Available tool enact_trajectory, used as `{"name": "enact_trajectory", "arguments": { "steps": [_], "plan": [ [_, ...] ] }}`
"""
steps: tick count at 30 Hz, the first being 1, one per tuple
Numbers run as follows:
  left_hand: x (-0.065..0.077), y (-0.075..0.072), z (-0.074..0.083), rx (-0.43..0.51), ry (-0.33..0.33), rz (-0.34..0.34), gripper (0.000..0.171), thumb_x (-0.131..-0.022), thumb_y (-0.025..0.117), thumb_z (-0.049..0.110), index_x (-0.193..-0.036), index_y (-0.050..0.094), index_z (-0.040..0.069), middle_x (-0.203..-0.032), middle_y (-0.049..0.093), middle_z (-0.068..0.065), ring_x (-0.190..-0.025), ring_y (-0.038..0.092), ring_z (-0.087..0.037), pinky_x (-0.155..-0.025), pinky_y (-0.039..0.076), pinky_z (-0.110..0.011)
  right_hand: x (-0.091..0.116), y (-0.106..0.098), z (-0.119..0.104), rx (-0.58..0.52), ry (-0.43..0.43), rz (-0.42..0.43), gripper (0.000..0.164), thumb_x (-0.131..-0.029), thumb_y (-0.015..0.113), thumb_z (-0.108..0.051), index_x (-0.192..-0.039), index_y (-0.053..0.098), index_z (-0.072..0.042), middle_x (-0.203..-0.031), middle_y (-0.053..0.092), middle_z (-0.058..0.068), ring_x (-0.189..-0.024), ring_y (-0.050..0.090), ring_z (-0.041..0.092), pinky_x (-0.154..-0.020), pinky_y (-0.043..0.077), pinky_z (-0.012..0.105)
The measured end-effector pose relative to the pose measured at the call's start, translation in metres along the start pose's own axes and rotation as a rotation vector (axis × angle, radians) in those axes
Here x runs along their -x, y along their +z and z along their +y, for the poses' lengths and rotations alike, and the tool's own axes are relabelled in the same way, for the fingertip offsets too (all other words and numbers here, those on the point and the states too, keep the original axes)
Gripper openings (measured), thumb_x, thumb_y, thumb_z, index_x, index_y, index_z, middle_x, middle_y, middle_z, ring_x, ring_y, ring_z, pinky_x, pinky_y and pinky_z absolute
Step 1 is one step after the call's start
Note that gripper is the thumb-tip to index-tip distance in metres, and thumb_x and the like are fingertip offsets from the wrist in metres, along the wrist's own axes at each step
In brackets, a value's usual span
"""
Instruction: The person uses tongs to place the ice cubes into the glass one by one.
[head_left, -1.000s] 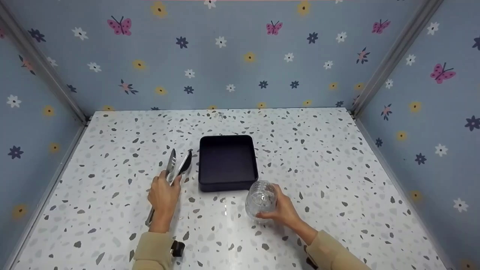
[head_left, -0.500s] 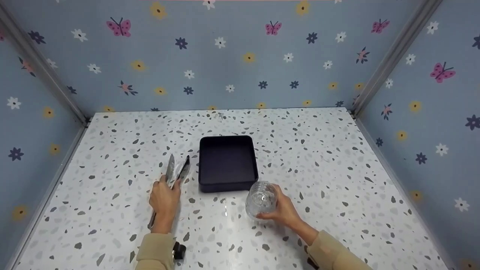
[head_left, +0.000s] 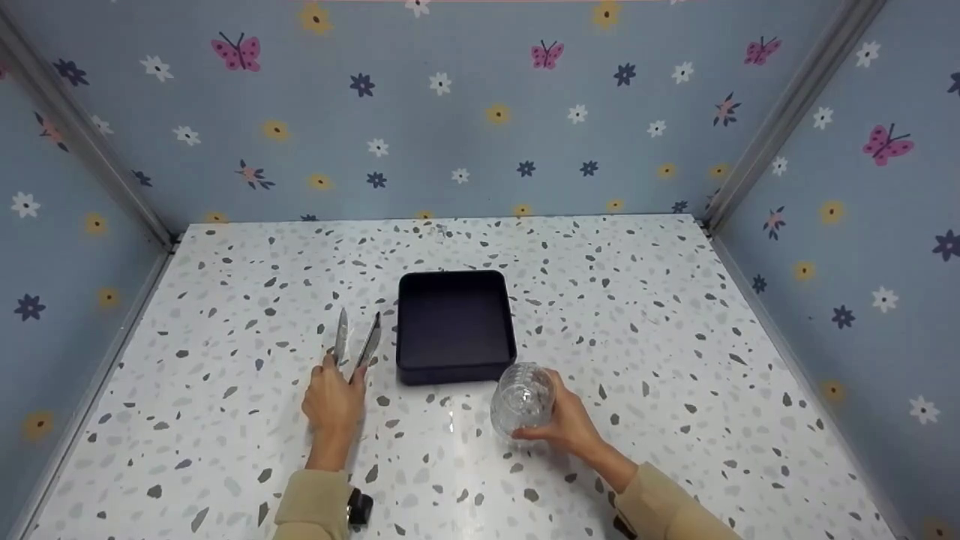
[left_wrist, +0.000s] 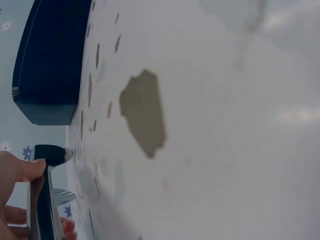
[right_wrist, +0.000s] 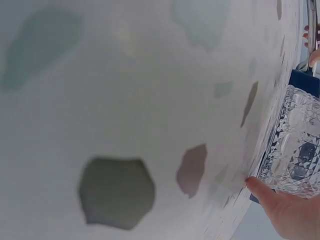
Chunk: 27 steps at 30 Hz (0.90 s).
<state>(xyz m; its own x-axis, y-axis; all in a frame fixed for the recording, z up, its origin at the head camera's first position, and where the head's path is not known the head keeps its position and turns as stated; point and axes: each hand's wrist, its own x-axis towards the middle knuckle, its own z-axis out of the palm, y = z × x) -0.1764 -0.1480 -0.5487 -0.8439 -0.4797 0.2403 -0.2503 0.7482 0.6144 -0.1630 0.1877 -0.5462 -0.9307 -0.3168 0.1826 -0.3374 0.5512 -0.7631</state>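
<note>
My left hand (head_left: pixel 334 401) grips a pair of metal serving tongs (head_left: pixel 368 346) left of the dark box. The two arms of the tongs spread apart, tips pointing away from me. One tip shows fork-like tines (left_wrist: pixel 62 196) in the left wrist view, where the thumb (left_wrist: pixel 33 170) presses the near arm. Fingers of my right hand (head_left: pixel 570 421) curl round a clear glass cup (head_left: pixel 523 405) with a cut pattern. That cup stands by the box's front right corner, and its textured wall (right_wrist: pixel 297 142) fills the right edge of the right wrist view.
A square dark box (head_left: pixel 456 373), open at the top, sits mid-table between both hands. The white speckled table (head_left: pixel 637 322) is bounded by blue walls (head_left: pixel 480 90) printed with flowers and butterflies at the back and both sides.
My left hand has drawn the tongs slightly towards me, and their tips now sit lower. The handle end once visible behind the wrist is hidden now. The right hand and cup stay put.
</note>
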Motion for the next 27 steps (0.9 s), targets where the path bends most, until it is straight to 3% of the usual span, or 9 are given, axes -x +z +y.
{"name": "enact_trajectory", "arguments": {
  "steps": [8, 15, 18, 23, 27],
  "plan": [
    [0.004, 0.002, 0.000, -0.015, 0.004, -0.013, 0.054, -0.076, 0.068, 0.028, -0.106, 0.049, -0.012, -0.086, 0.055, -0.028, -0.071, 0.055, -0.049, -0.061, 0.041, -0.054, 0.003, -0.003, -0.002, -0.017, 0.003, -0.017, 0.099, -0.049, 0.082, -0.041, -0.127, 0.033, -0.004, -0.115, 0.054, 0.014, -0.105, 0.052, 0.027, -0.090, 0.037, 0.043],
    [0.004, 0.002, 0.003, -0.080, 0.006, -0.017, 0.049, -0.076, 0.068, 0.030, -0.096, 0.048, -0.010, -0.082, 0.055, -0.028, -0.069, 0.055, -0.047, -0.059, 0.040, -0.052, 0.006, -0.001, 0.001, 0.020, -0.040, 0.024, 0.102, -0.048, 0.084, -0.037, -0.125, 0.031, 0.003, -0.111, 0.055, 0.020, -0.099, 0.054, 0.033, -0.085, 0.040, 0.047],
    [0.006, 0.001, 0.004, -0.101, 0.006, -0.035, 0.057, -0.075, 0.068, 0.035, -0.099, 0.047, -0.012, -0.085, 0.053, -0.028, -0.074, 0.055, -0.046, -0.060, 0.041, -0.052, 0.008, -0.001, 0.002, 0.008, -0.035, 0.013, 0.102, -0.047, 0.085, -0.035, -0.125, 0.031, 0.003, -0.113, 0.053, 0.020, -0.100, 0.053, 0.033, -0.086, 0.039, 0.047],
    [0.011, 0.000, 0.007, -0.125, 0.083, -0.034, 0.083, -0.071, 0.069, 0.045, -0.119, 0.037, -0.014, -0.103, 0.045, -0.030, -0.088, 0.049, -0.045, -0.066, 0.040, -0.053, 0.009, -0.008, 0.001, -0.042, -0.004, -0.069, 0.102, -0.049, 0.085, -0.030, -0.128, 0.029, 0.001, -0.120, 0.048, 0.019, -0.110, 0.047, 0.033, -0.093, 0.033, 0.047],
    [0.016, -0.002, 0.012, -0.120, 0.188, -0.032, 0.085, -0.074, 0.065, 0.046, -0.130, 0.030, -0.008, -0.122, 0.036, -0.027, -0.106, 0.040, -0.042, -0.069, 0.037, -0.056, 0.010, -0.017, 0.001, -0.016, 0.018, -0.137, 0.101, -0.051, 0.085, -0.029, -0.131, 0.029, 0.000, -0.123, 0.046, 0.019, -0.109, 0.047, 0.033, -0.092, 0.032, 0.048]
  ]
}}
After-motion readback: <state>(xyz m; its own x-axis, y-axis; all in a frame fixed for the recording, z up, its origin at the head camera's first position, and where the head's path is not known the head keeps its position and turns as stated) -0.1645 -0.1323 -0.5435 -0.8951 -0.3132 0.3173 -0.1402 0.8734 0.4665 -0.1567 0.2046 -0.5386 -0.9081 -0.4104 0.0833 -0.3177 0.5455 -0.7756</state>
